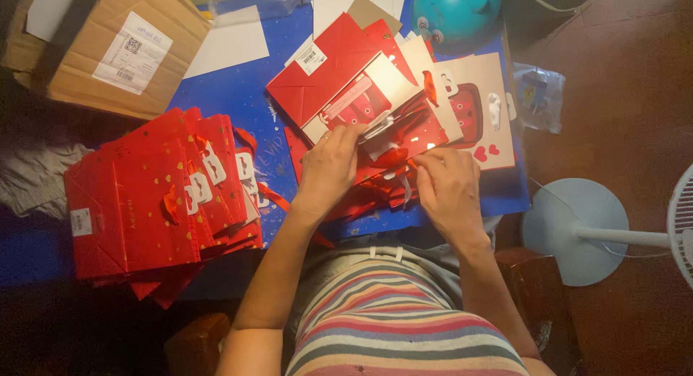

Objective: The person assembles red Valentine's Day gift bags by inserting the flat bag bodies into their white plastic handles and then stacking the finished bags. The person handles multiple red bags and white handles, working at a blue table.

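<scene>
My left hand (328, 167) pinches the white paper tab (379, 127) on a glossy red gift bag (393, 141) lying flat on the blue table (238, 94). My right hand (447, 185) is curled over a red ribbon (393, 158), fingertips hidden, so I cannot tell its grip. A fanned stack of red bags (144, 195) sits to the left, a cardboard box (108, 44) beyond, half cut off.

surface: blue table (238, 94) | floor: reddish-brown (621, 73) | right: white fan base (574, 232) | light: dim
</scene>
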Demonstrator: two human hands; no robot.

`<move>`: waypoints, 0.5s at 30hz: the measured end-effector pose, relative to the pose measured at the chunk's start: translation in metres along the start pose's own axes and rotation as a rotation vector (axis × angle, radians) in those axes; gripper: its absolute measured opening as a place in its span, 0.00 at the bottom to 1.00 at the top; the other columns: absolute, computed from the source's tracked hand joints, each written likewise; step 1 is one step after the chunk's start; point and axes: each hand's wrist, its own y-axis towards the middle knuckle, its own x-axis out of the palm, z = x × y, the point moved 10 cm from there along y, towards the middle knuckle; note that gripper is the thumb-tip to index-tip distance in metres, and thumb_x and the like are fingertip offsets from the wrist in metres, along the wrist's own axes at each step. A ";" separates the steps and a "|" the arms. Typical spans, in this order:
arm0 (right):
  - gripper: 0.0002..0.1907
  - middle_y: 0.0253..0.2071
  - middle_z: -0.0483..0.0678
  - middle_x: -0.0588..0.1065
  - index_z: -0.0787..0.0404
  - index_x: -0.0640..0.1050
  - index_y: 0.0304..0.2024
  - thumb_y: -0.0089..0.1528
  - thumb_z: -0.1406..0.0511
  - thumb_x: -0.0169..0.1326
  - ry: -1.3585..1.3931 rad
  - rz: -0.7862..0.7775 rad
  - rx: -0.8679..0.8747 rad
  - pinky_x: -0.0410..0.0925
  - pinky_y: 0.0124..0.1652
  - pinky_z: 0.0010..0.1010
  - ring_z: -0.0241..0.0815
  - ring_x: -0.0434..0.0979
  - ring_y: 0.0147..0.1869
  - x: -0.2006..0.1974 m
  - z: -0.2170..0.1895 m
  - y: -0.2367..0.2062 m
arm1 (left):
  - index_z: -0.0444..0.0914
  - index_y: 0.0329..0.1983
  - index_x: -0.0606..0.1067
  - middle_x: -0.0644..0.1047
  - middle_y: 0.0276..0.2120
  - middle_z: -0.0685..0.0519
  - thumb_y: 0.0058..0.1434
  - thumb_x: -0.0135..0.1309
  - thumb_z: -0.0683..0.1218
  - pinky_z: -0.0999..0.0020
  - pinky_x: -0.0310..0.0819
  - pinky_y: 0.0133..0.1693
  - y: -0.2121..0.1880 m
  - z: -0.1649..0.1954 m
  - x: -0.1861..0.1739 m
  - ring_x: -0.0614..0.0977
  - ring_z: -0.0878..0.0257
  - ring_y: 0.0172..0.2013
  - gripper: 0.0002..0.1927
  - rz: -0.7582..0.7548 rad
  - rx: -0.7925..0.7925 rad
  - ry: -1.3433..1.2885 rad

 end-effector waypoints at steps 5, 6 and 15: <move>0.12 0.47 0.48 0.75 0.61 0.81 0.50 0.65 0.67 0.56 0.074 -0.009 0.061 0.62 0.56 0.44 0.50 0.71 0.53 0.001 0.002 -0.001 | 0.41 0.59 0.71 0.77 0.42 0.46 0.63 0.51 0.35 0.51 0.77 0.46 -0.005 -0.001 -0.001 0.81 0.47 0.44 0.21 -0.029 0.043 -0.080; 0.13 0.47 0.49 0.75 0.62 0.81 0.52 0.65 0.67 0.56 0.079 -0.010 0.070 0.62 0.55 0.43 0.50 0.71 0.52 0.002 0.002 -0.001 | 0.42 0.61 0.70 0.77 0.43 0.46 0.64 0.51 0.35 0.51 0.77 0.48 -0.005 -0.002 -0.002 0.81 0.47 0.44 0.21 -0.029 0.042 -0.089; 0.16 0.46 0.51 0.71 0.63 0.79 0.52 0.63 0.65 0.61 0.117 0.077 0.134 0.63 0.51 0.41 0.50 0.70 0.50 0.018 0.013 0.003 | 0.47 0.73 0.60 0.73 0.62 0.41 0.62 0.44 0.30 0.56 0.80 0.45 -0.008 0.001 -0.007 0.83 0.43 0.45 0.36 0.082 0.081 -0.256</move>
